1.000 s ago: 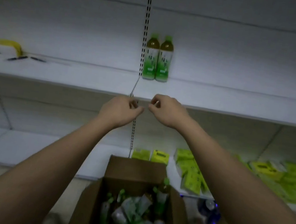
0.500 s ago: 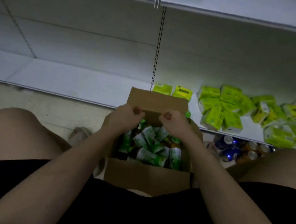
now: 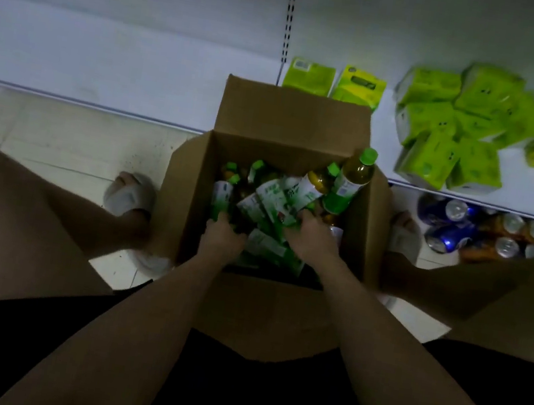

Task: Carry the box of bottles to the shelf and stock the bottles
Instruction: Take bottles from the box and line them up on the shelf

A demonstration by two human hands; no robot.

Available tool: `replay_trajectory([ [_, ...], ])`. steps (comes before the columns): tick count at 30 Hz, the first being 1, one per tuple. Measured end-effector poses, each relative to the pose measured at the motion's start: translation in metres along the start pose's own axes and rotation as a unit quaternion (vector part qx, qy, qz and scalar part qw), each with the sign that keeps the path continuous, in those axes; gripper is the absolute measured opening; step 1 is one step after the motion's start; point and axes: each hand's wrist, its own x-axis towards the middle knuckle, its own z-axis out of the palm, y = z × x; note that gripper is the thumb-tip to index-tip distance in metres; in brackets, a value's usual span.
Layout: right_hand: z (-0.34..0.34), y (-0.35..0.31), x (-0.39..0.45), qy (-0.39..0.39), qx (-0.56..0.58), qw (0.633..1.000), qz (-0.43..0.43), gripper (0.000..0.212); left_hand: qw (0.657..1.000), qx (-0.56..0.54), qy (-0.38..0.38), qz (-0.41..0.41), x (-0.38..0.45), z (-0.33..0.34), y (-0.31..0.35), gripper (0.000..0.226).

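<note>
Both hands were seen down inside the open cardboard box [image 3: 292,119], which was set on the floor between the person's knees, just in front of the bottom shelf [image 3: 105,67]. The left hand [image 3: 222,239] was curled over the bottles [image 3: 275,203] at the left of the heap; whether one was actually gripped could not be told, since the fingers were hidden among the labels. The right hand [image 3: 311,235] was likewise buried at the right of the heap, fingers bent downward, and its hold could not be told either.

The bottles were piled loosely and crossed over one another, so a bottle pulled from below could be judged likely to drag its neighbours or tip them. One tall bottle [image 3: 350,178] was leaned against the far right corner with its green cap above the rim; it could be knocked over the edge if the heap were disturbed. Slippery labels and dim light might also cause a poor grip.

Around the box, green packs [image 3: 443,124] were scattered on the bottom shelf to the right, two more [image 3: 334,80] stood behind the raised back flap, and cans [image 3: 483,231] were stored under the shelf edge. The upright flap stood between the hands and the shelf.
</note>
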Motion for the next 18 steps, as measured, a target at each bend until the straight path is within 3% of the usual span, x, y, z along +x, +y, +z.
replay_trajectory([
  [4, 0.014, 0.000, 0.042, 0.016, 0.025, 0.999, 0.029, 0.063, 0.991, -0.106, -0.023, -0.080, 0.024, 0.027, 0.005, 0.073],
  [12, 0.051, 0.018, 0.086, -0.005, 0.145, 0.985, 0.092, 0.085, 0.977, -0.125, -0.022, -0.172, 0.063, 0.062, 0.013, 0.079],
  [18, 0.070, 0.017, 0.101, 0.025, 0.139, 0.985, 0.104, 0.079, 0.946, -0.196, -0.004, -0.257, 0.072, 0.084, 0.023, 0.104],
])
